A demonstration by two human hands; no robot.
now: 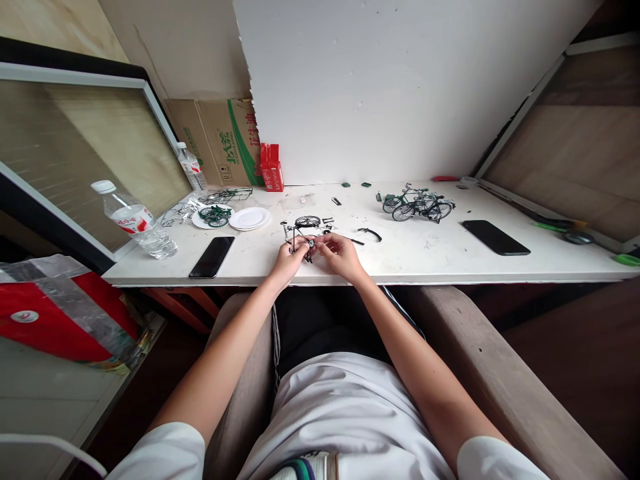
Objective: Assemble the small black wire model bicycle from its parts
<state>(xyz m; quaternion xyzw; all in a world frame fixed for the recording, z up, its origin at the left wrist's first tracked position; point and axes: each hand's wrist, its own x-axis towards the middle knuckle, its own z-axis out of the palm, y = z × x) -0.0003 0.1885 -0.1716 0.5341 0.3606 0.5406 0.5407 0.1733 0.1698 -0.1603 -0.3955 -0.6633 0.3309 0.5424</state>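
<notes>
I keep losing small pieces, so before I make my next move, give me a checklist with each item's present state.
1. Left hand gripping the small dark bicycle frame: ok.
2. Right hand fingertips up at the frame: ok; whether they pinch a separate piece, cannot tell.
3. Spoked wheel fixed to the frame: cannot tell; it shows just beyond the hands.
4. Curved black part in sight: ok, loose on the table to the right of the right hand.
5. Miniature bicycles clear of both hands: ok, standing farther right.
6. Phone on the left clear of the hands: ok.
</notes>
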